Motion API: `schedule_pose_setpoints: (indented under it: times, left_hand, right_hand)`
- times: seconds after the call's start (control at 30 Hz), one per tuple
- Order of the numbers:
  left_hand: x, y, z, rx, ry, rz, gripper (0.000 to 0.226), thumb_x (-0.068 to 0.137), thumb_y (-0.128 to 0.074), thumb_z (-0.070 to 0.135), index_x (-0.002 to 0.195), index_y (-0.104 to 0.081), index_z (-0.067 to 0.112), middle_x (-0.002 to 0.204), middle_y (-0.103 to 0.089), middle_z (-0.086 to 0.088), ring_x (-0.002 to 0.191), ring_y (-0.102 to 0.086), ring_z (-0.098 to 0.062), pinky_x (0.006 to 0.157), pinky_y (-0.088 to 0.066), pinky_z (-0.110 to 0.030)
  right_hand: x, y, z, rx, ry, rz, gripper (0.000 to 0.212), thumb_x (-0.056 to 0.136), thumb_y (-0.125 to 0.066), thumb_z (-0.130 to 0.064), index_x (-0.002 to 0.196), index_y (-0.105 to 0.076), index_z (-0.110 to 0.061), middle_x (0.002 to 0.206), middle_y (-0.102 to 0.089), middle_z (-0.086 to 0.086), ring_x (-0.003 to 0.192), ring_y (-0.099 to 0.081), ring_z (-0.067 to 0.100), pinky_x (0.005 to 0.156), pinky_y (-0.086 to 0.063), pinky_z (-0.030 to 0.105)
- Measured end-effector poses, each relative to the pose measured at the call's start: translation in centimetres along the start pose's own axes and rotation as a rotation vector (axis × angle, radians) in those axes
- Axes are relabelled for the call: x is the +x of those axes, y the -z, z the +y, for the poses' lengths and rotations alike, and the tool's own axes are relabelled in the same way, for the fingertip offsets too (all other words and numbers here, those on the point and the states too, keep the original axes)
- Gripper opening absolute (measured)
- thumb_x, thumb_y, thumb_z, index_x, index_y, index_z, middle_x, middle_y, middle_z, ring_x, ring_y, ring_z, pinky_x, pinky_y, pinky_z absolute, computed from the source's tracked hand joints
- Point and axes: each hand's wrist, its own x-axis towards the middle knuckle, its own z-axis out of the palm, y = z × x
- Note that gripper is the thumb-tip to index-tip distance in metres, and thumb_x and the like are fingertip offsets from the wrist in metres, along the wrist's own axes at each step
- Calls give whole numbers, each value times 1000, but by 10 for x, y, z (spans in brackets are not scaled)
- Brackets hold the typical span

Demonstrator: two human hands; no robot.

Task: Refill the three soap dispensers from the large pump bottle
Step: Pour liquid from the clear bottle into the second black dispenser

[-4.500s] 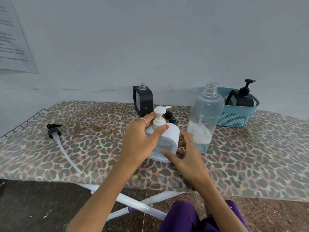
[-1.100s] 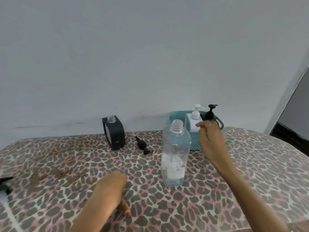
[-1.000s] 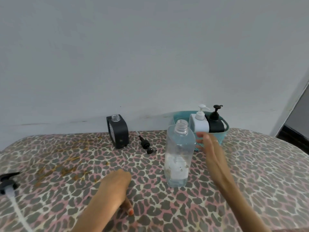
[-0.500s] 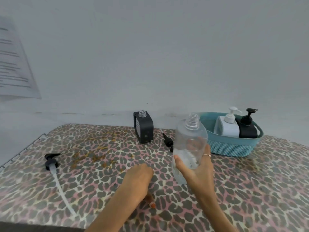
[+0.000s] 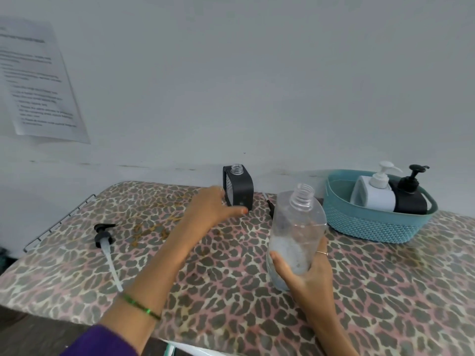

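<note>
The scene is lit evenly by soft, diffuse light, moderately bright, with a cool grey-blue cast over the wall (image 5: 257,73). No hard shadows are seen; only faint, soft shading is thrown beneath the basket (image 5: 370,224) and along the bench's (image 5: 77,273) back edge. A mild sheen is shown on the clear large bottle (image 5: 295,232), without strong glare. Wide-angle distortion is evident: the bench's back edge is bowed and its left edge is splayed outward. The printed sheet (image 5: 38,80) near the left edge is smeared and unreadable. Overall detail is rendered softly, with slight blur.
</note>
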Motion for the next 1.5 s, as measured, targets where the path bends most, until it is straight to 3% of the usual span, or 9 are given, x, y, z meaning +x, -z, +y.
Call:
schedule_pose_setpoints:
  times: [0.2, 0.33, 0.57, 0.83, 1.0, 1.17, 1.23, 1.37, 1.5]
  left_hand:
    - [45, -60, 28, -559, 85, 368, 130, 65, -85, 48, 152, 2, 6, 157, -21, -19, 144, -23, -33, 114, -31, -45]
    - [56, -87, 38, -748, 147, 568, 96, 74, -81, 20, 147, -21, 3, 125, -58, -19, 109, -59, -32, 83, -55, -40]
    - [44, -84, 34, -793, 117, 596, 55, 69, -79, 9, 117, -52, 4, 86, -59, 0, 66, -55, -6, 44, -41, -8]
    - [-25, -78, 12, -731, 18, 507, 36, 67, -77, 13, 77, -44, 23, 77, -56, 1, 63, -53, -4, 44, -41, -10]
    - [-62, -95, -1, -732, -149, 474, 42, 77, -78, 17, 104, -47, 24, 90, -49, 23, 76, -52, 17, 62, -43, -3]
    - [-72, -104, -9, -808, -245, 479, 62, 82, -75, 18, 133, -39, 12, 110, -50, 15, 92, -48, 27, 73, -41, 2]
    - [-72, -110, -14, -836, -228, 485, 67, 83, -75, 21, 136, -36, 12, 114, -52, 13, 93, -50, 24, 75, -43, 0]
    - [-66, -118, -21, -861, -185, 512, 68, 82, -75, 20, 137, -34, 13, 105, -48, 28, 88, -50, 29, 69, -42, 2]
    - [-65, -117, -18, -783, -209, 534, 61, 83, -74, 18, 133, -39, 11, 104, -50, 22, 91, -49, 29, 71, -41, 2]
  right_hand:
    - [2, -2, -6, 6, 40, 37, 74, 66, -72, -67, 125, -27, -64, 115, -49, -45, 103, -52, -20, 76, -38, -5]
    - [2, -3, -6, 14, 74, 26, 70, 70, -71, -65, 127, -32, -50, 112, -54, -41, 97, -56, -18, 72, -40, -4]
    - [1, -1, -1, 72, 85, 11, 77, 72, -73, -56, 133, -41, -23, 112, -57, -35, 101, -60, -9, 78, -44, 2]
    - [6, 11, -8, 129, 30, 86, 61, 70, -78, -33, 122, -47, -38, 106, -64, -17, 95, -65, -1, 74, -51, 10]
    - [17, 30, -25, 30, 119, 59, 73, 75, -78, -27, 137, -40, -20, 114, -63, -6, 97, -65, 1, 76, -52, 13]
    - [35, 47, -33, -247, 248, 36, 73, 75, -77, -30, 138, -41, -22, 104, -52, -39, 96, -53, -22, 76, -37, -4]
    - [43, 50, -35, -343, 254, -2, 76, 73, -75, -36, 139, -40, -21, 113, -55, -30, 102, -54, -14, 81, -39, 0]
    - [58, 54, -32, -553, 298, -89, 86, 70, -77, -33, 144, -36, -18, 134, -54, 2, 120, -51, 18, 98, -47, 39]
    - [69, 57, -32, -682, 332, -136, 91, 66, -75, -37, 145, -32, -25, 130, -53, 10, 112, -52, 25, 85, -44, 35]
